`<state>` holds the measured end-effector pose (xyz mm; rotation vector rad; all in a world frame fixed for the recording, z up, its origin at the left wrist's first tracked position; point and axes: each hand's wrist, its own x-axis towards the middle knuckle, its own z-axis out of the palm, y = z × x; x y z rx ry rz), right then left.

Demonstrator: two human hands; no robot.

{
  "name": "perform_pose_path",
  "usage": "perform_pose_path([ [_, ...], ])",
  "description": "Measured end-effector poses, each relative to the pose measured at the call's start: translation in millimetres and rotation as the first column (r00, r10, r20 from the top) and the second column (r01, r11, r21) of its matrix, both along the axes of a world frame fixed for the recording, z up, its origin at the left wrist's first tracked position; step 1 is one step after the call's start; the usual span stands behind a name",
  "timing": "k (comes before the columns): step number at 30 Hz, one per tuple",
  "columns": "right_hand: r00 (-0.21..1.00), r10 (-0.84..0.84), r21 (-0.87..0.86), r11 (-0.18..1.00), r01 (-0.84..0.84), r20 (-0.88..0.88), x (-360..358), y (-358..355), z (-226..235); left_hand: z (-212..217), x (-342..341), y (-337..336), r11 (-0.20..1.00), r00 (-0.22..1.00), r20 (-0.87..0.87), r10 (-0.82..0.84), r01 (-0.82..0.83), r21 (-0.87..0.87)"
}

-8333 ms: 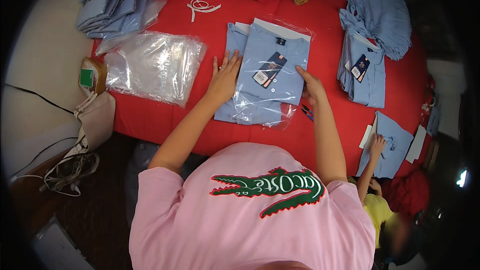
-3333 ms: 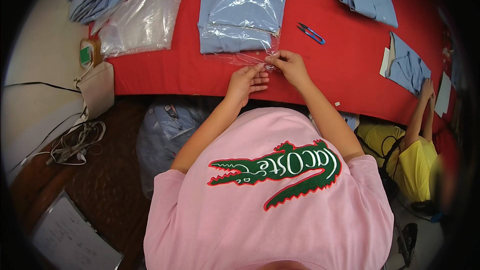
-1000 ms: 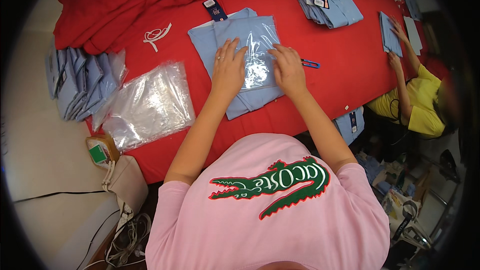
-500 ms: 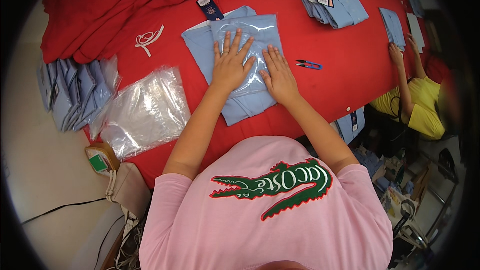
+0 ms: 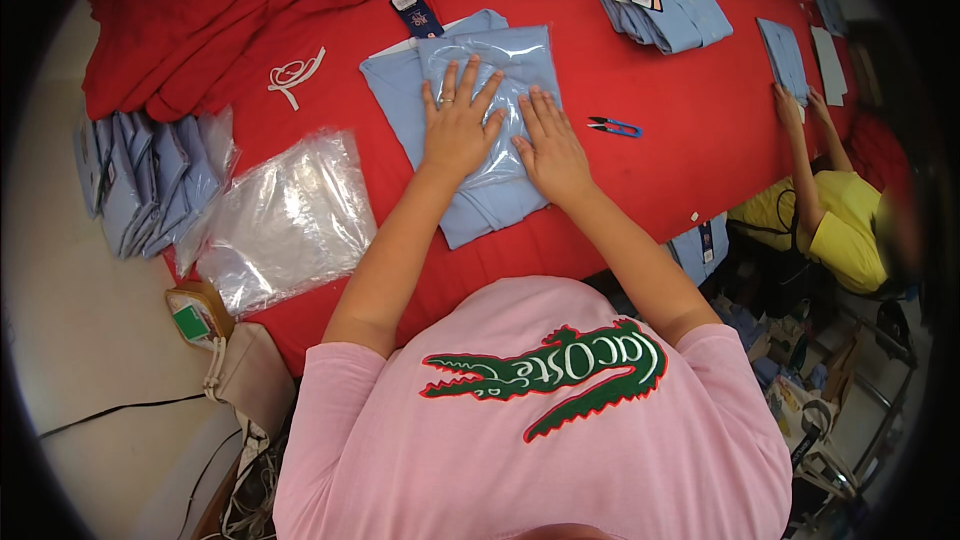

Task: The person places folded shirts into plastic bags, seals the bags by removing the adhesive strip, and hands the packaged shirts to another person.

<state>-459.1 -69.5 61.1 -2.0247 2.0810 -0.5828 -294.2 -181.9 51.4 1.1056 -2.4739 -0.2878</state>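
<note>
My left hand (image 5: 460, 125) lies flat, fingers spread, on a folded light-blue shirt in a clear plastic bag (image 5: 530, 50). Beside it my right hand (image 5: 550, 145) also rests flat on the bag, fingers stretched out and pointing away from me. The bagged garment lies on top of another folded light-blue garment (image 5: 393, 90), whose edges stick out at the left and below. A dark-blue hang tag (image 5: 415, 15) projects from the far edge of this pile. Just right of my right hand is a pair of blue-handled thread snips (image 5: 615, 127).
Flat clear plastic bags (image 5: 290, 220) lie at the left, near bagged blue garments (image 5: 140, 180). Red cloth (image 5: 240, 10) is heaped at the far left, by a coiled white strip (image 5: 296, 75). More folded blue shirts (image 5: 660, 0) lie far right; a person in yellow (image 5: 840, 225) handles blue cloth.
Both my hands stay flat on the bagged shirt, with hardly any movement. The whole view has shifted slightly. At the right, the other person's hands and arms have moved a little.
</note>
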Motion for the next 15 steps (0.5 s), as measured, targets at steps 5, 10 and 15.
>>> perform_pose_path([
  [5, 1.000, 0.018, -0.076, 0.997, -0.017, 0.020, -6, -3, -7, 1, 0, -7, 1.000, 0.999, 0.029, -0.027, 0.027, -0.005],
  [10, 0.909, -0.007, -0.042, 0.999, 0.027, 0.416, -32, 8, 9, 25, 33, -3, 0.949, 0.988, -0.156, 0.023, 0.027, 0.315],
  [15, 0.802, -0.254, -0.008, 0.952, 0.307, 0.540, -46, 73, 4, 45, 73, 66, 0.775, 0.889, -0.283, 0.360, -0.116, 0.621],
])
